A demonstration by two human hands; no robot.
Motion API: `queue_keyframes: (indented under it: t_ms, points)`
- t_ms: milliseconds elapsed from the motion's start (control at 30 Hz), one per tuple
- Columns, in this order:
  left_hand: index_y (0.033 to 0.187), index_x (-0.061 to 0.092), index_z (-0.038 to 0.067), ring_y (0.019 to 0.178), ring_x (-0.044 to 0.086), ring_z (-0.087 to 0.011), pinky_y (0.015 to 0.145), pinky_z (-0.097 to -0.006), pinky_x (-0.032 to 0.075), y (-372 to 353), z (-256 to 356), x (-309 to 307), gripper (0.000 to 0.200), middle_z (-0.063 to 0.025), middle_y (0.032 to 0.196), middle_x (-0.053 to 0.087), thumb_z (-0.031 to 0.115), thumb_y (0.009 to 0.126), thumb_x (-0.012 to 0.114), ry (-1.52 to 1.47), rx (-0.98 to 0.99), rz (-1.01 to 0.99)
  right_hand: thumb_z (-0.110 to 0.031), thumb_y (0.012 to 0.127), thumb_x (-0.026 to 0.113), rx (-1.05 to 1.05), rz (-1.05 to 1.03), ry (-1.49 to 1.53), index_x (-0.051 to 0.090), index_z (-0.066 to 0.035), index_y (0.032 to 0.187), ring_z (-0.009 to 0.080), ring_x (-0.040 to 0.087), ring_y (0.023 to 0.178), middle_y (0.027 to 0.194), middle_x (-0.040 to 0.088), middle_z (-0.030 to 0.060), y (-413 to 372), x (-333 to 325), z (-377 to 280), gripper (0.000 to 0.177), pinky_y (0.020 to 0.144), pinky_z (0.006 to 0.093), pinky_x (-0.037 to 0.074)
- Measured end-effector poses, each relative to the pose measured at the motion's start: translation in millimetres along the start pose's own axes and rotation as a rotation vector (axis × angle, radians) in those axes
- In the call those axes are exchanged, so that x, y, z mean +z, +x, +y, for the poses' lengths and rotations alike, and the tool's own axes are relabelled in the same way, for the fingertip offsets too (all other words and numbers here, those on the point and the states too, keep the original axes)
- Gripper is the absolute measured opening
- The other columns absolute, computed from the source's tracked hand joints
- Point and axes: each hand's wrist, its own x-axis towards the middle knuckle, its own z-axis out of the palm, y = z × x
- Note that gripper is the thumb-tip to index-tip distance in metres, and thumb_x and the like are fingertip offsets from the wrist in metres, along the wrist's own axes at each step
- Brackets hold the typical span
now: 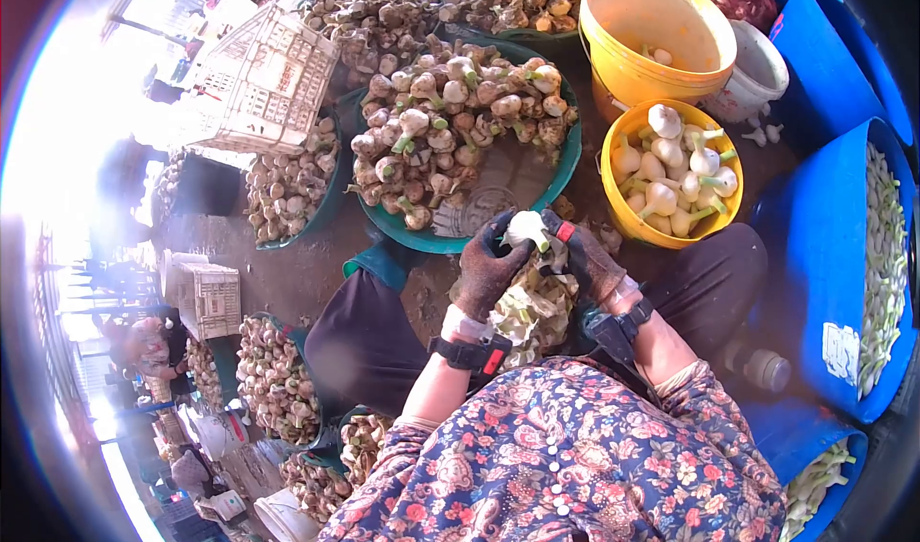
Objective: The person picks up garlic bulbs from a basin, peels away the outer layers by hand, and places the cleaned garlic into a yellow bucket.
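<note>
A white garlic bulb (525, 227) with a short green stem is held in front of my lap. My left hand (487, 266), in a dark glove, closes its fingers and thumb around the bulb's left side. Against the other side is my right hand (586, 259), also gloved, with a red band on one finger and its fingers curled at the bulb and stem. Loose papery garlic skins (537, 312) lie in a heap below my hands. Just beyond them stands a green tub (565, 173) partly filled with dirty, unpeeled garlic bulbs (446, 125).
To the right, a yellow bucket (613, 211) holds cleaned white bulbs, behind which stands a larger yellow bucket (599, 44). Blue containers (810, 254) with garlic line the right side. White crates (273, 82) and more garlic tubs are left; another person (177, 345) is farther off.
</note>
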Motion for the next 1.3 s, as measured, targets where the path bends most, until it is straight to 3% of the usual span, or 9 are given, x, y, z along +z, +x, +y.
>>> queue_keyframes:
  t_ms: [67,167,333,567,700,1033,1133,1267,1300]
  points:
    - [0.120,0.056,-0.001,0.095,0.061,-0.0131,0.083,-0.0267,0.050,-1,10,-6,0.046,-0.0089,0.108,0.063,0.006,0.076,0.069,0.138,0.095,-0.107,-0.033,0.091,0.053,-0.232,-0.077,-0.274,0.059,-0.007,0.115,0.0112,0.055,0.086,0.105,0.060,0.0024,7,3,5,0.036,0.075,0.0261,0.048]
    - [0.117,0.058,-0.002,0.095,0.061,-0.0118,0.084,-0.0274,0.049,-9,38,-12,0.042,-0.0088,0.107,0.064,0.000,0.075,0.065,0.236,0.040,-0.225,-0.016,0.088,0.058,0.136,-0.119,-0.210,0.055,-0.008,0.122,0.0132,0.055,0.095,0.111,0.059,0.0026,9,-7,2,0.035,0.082,0.0291,0.048]
    - [0.119,0.056,-0.003,0.099,0.059,-0.0134,0.089,-0.0267,0.046,-2,3,-28,0.041,-0.0085,0.110,0.063,-0.007,0.078,0.057,-0.074,-0.029,-0.120,-0.009,0.077,0.071,-0.015,-0.274,-0.047,0.051,-0.006,0.125,0.0179,0.053,0.111,0.122,0.056,0.0071,4,-13,19,0.052,0.094,0.0316,0.042]
    - [0.117,0.055,-0.005,0.094,0.061,-0.0133,0.082,-0.0251,0.048,-12,10,-16,0.039,-0.0115,0.107,0.064,0.004,0.081,0.066,0.023,0.014,0.046,-0.028,0.083,0.067,0.126,-0.032,0.107,0.056,-0.005,0.118,0.0150,0.057,0.099,0.110,0.060,0.0063,0,13,-4,0.044,0.083,0.0290,0.049]
    - [0.107,0.062,-0.003,0.088,0.062,-0.0115,0.079,-0.0249,0.048,-10,8,-11,0.028,-0.0106,0.096,0.068,0.003,0.079,0.065,0.225,0.021,0.093,-0.034,0.088,0.059,-0.068,-0.003,-0.317,0.057,-0.003,0.115,0.0096,0.056,0.090,0.101,0.059,0.0012,1,15,-1,0.041,0.078,0.0250,0.048]
    - [0.113,0.058,-0.002,0.093,0.061,-0.0159,0.083,-0.0285,0.047,-34,11,4,0.043,-0.0109,0.101,0.066,0.016,0.076,0.069,0.585,-0.190,-0.059,-0.034,0.087,0.062,0.039,-0.015,0.618,0.057,-0.001,0.109,0.0161,0.060,0.088,0.096,0.062,0.0061,25,-9,29,0.040,0.078,0.0283,0.050]
    - [0.125,0.049,-0.002,0.099,0.059,-0.0173,0.084,-0.0307,0.047,-29,1,7,0.058,-0.0121,0.108,0.061,0.019,0.075,0.072,0.267,0.000,0.076,-0.035,0.087,0.061,-0.614,0.180,-0.648,0.057,-0.003,0.111,0.0168,0.060,0.087,0.098,0.062,0.0059,2,3,15,0.040,0.078,0.0295,0.050]
    - [0.131,0.042,-0.002,0.103,0.056,-0.0179,0.089,-0.0312,0.046,-19,12,10,0.064,-0.0128,0.115,0.055,0.016,0.078,0.073,0.517,0.176,0.020,-0.045,0.085,0.060,0.145,0.022,0.508,0.057,-0.005,0.113,0.0172,0.060,0.086,0.100,0.062,0.0058,17,-3,25,0.049,0.078,0.0287,0.051]
    - [0.130,0.042,-0.003,0.105,0.055,-0.0169,0.092,-0.0303,0.046,-13,0,13,0.061,-0.0109,0.118,0.054,0.009,0.079,0.071,0.048,0.102,-0.062,-0.046,0.086,0.059,0.135,0.065,0.348,0.057,-0.005,0.113,0.0162,0.060,0.084,0.098,0.061,0.0055,17,-3,24,0.049,0.075,0.0278,0.050]
